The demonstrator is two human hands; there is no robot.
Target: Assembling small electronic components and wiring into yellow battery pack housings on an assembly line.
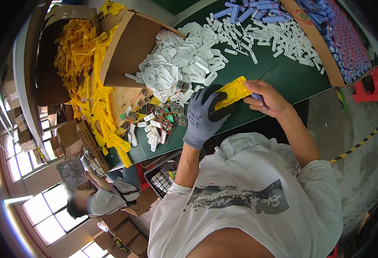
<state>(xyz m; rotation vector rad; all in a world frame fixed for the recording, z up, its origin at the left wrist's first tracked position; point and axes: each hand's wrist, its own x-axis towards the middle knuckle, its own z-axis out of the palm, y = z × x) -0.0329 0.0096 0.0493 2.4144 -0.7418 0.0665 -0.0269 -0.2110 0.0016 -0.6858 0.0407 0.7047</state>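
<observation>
My left hand (205, 112), in a grey glove with dark fingers, grips one end of a yellow plastic casing (233, 93) above the near edge of the green table. The casing's hollow side shows in part, and a thin wire lies over it. My bare right hand (269, 97) is closed at the casing's other end. Under its curled fingers sits a blue-purple cylindrical battery cell (259, 100), partly hidden. A thin dark wire (268, 73) sticks up from between the thumb and fingers. Whether the right fingertips also pinch the casing is hard to see.
White plastic pieces (176, 58) spill from a tipped cardboard box (126, 51). Wired circuit boards (167, 118) lie left of my glove; yellow casings (98, 103) heap farther left. Battery cells (344, 51) fill a box at right. Another person (107, 195) sits at lower left.
</observation>
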